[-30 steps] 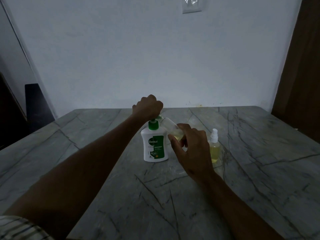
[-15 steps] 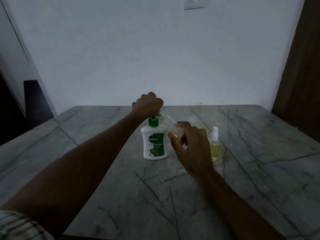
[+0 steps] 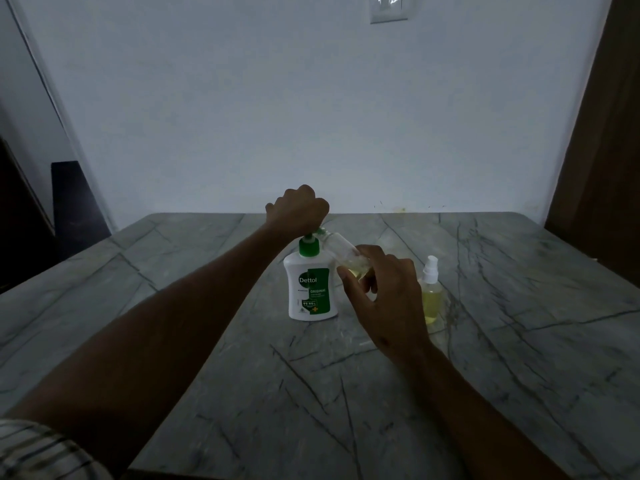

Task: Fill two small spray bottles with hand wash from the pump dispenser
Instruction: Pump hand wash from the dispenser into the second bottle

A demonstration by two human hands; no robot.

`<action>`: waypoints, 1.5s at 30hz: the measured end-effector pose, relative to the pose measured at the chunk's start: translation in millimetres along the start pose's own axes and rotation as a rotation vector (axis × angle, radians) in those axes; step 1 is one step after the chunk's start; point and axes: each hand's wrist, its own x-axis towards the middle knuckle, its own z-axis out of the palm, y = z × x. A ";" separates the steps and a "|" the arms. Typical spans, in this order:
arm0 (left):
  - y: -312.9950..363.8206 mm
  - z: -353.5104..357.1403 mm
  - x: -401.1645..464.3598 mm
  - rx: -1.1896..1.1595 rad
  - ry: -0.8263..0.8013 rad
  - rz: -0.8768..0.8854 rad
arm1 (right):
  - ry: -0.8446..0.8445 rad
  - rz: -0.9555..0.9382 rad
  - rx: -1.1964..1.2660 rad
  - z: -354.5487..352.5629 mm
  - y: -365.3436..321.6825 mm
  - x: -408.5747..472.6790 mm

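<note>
On the grey marble table (image 3: 519,341) stands a white Dettol pump dispenser (image 3: 310,292) with a green pump head. The left hand (image 3: 298,210) sits on top of that pump, fingers curled over it. The right hand (image 3: 384,292) grips a clear small spray bottle (image 3: 341,249), uncapped and tilted so its mouth meets the pump's nozzle; a little yellowish liquid shows inside. Just right of that hand a second spray bottle (image 3: 430,292), capped and full of yellow liquid, stands upright.
</note>
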 end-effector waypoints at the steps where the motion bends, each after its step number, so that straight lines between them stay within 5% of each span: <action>1: 0.6 -1.0 0.5 0.002 0.007 -0.003 | 0.002 0.000 0.002 -0.1 -0.2 0.3; 45: -3.8 3.6 12.4 -0.049 -0.098 -0.043 | -0.018 -0.010 0.002 -0.8 1.3 1.4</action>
